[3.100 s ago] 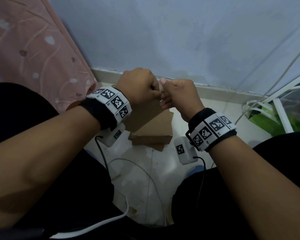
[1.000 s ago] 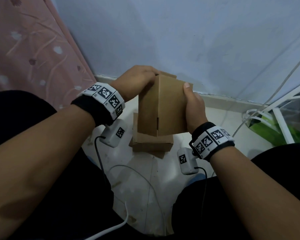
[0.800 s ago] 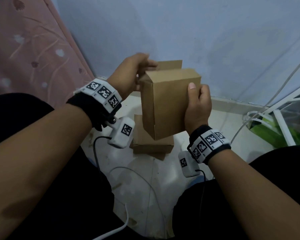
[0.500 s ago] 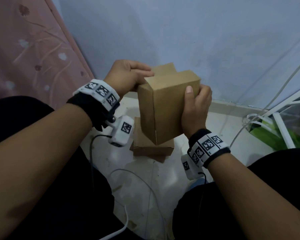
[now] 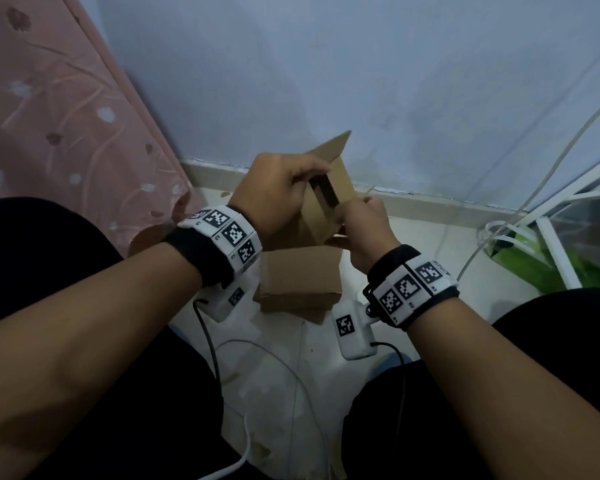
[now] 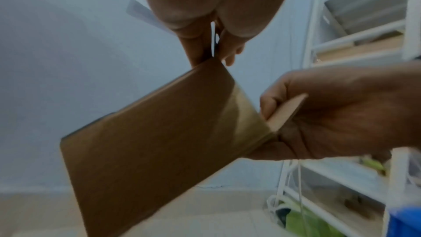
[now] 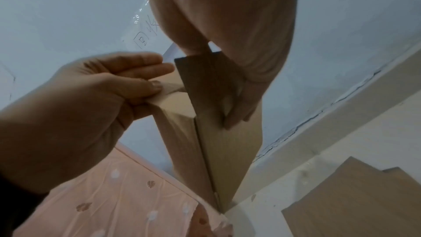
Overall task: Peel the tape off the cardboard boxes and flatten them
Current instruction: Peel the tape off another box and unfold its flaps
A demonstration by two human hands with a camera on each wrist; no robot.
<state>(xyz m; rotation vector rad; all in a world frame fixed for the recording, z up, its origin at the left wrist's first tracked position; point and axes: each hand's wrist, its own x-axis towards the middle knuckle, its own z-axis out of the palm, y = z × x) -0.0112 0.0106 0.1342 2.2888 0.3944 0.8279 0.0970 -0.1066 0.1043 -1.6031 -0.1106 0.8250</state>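
Collapsing the opened cardboard box (image 5: 329,206)

Left hand (image 5: 274,192) grips one flap, right hand (image 5: 366,223) apparently pinches another; press opposite corners together evenly.

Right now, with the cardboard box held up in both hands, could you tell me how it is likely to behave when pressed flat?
The cardboard box looks thin-walled and probably light; the left hand and right hand hold it aloft by its edges. Its end is open with a flap sticking up, so it should collapse along its creases fairly easily. The panels look stiff, not floppy.
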